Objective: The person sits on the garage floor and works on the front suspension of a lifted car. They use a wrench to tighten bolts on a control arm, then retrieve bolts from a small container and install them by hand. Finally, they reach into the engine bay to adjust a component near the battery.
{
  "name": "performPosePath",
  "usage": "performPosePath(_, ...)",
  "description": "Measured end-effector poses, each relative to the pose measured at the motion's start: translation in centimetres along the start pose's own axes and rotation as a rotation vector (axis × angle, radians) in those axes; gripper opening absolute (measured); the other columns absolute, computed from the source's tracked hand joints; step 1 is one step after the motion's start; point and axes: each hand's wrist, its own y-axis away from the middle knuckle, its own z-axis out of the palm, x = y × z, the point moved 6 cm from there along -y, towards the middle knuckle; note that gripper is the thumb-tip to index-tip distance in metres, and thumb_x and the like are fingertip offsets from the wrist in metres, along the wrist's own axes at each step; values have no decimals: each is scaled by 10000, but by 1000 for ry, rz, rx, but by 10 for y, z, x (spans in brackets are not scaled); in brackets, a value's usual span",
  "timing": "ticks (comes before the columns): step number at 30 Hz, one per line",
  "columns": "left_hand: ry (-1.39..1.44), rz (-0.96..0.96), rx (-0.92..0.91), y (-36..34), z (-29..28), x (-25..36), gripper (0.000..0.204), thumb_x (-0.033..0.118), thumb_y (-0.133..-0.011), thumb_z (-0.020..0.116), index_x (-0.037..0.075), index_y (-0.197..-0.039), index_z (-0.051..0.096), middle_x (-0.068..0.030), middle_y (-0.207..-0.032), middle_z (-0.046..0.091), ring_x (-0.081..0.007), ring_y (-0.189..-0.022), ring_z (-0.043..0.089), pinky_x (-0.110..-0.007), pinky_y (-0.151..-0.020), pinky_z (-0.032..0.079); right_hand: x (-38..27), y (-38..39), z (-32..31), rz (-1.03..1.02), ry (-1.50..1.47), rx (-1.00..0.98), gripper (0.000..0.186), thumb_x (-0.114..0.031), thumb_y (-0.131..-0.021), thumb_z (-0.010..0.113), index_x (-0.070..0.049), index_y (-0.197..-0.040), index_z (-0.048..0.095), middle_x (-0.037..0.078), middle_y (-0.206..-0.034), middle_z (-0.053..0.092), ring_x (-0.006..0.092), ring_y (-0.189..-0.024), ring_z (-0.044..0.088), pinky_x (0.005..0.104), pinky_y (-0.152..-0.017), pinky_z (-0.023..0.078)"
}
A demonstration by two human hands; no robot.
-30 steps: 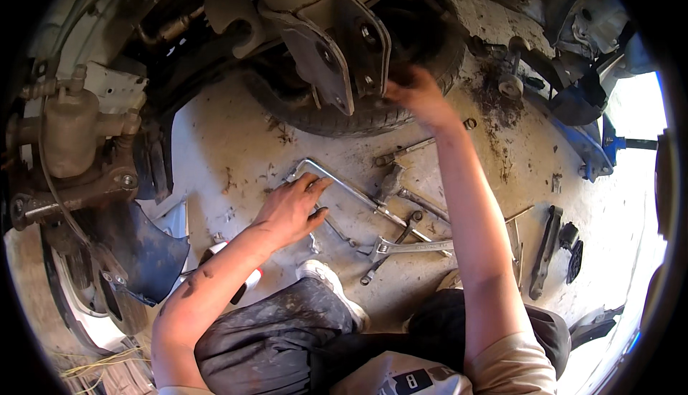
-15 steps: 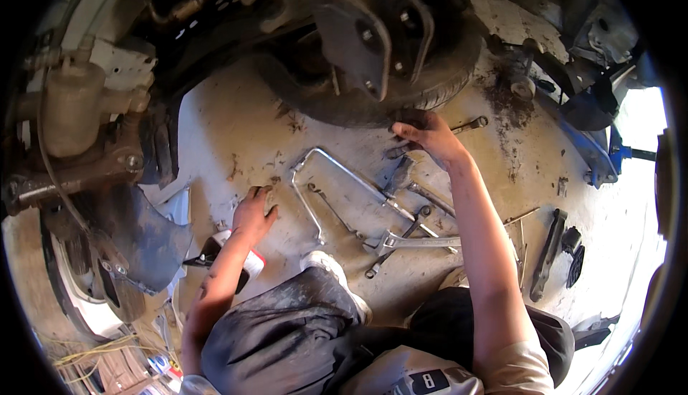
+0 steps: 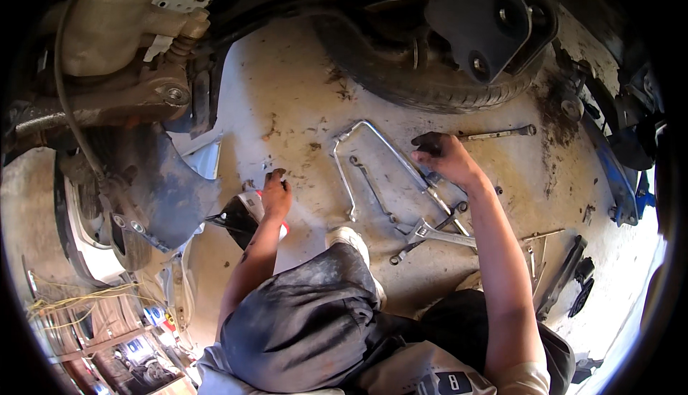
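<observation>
My left hand (image 3: 276,196) hovers over the floor beside a dark container with a red and white edge (image 3: 247,216); its fingers are loosely apart with nothing in them. My right hand (image 3: 450,159) is above the tools, its blackened fingers pointing left and slightly bent, with no held thing visible. Beneath it and the forearm a hammer is mostly hidden. Nearby lie a long bent chrome bar (image 3: 390,150), a thin ring spanner (image 3: 371,189), a large adjustable wrench (image 3: 441,234) across a dark ring spanner (image 3: 423,241), and another spanner (image 3: 502,134) beyond the hand.
A tyre (image 3: 437,100) lies on the floor ahead, under a dark metal bracket (image 3: 480,26). Rusty vehicle parts (image 3: 107,98) overhang the left. A blue metal stand (image 3: 609,169) is at the right, with a dark bar (image 3: 562,277) nearer me.
The view has shifted, moving the scene right and up. My right hand has come away from the tyre's edge, back over the tools. My left hand stays near the container.
</observation>
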Motion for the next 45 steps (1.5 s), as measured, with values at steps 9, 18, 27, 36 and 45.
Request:
performPosePath(9,17,28,82,-38,-22,41,325,34,-837,544,62,-1160,571,-193,-1132,562,-392,-1016,576,-461,-839,493,11,6,-11,69,124,92,356,-249,-817,759,8,-1051,681,138,-916,717,159,-830,631,318,-775,504)
performPosePath(18,20,-155,-135,-47,-15,-75,298,103,-854,574,43,-1146,580,-212,-1053,647,-377,-1042,609,-449,-880,497,37,-3,-20,34,-48,145,228,-150,-861,696,38,-988,681,72,-802,675,109,-747,566,277,-690,478)
performPosePath(27,-474,-280,-393,-23,-7,-31,497,266,-786,706,49,-1177,487,-210,-1172,593,-362,-1079,603,-458,-887,522,43,5,5,89,271,120,390,-327,-787,737,-12,-1013,699,203,-966,697,325,-953,671,379,-851,523)
performPosePath(36,-387,-217,-346,-8,9,-36,261,235,-837,646,80,-1037,581,-173,-1026,667,-346,-996,643,-453,-823,529,50,21,47,118,680,-75,467,-412,-780,732,-19,-1022,661,198,-983,658,371,-949,635,438,-831,514)
performPosePath(45,-49,-127,-184,44,-13,35,255,204,-867,608,84,-1090,576,-186,-1063,617,-365,-985,607,-453,-822,508,52,18,53,49,597,-68,418,-375,-762,747,-25,-975,665,183,-926,669,353,-922,645,436,-800,514)
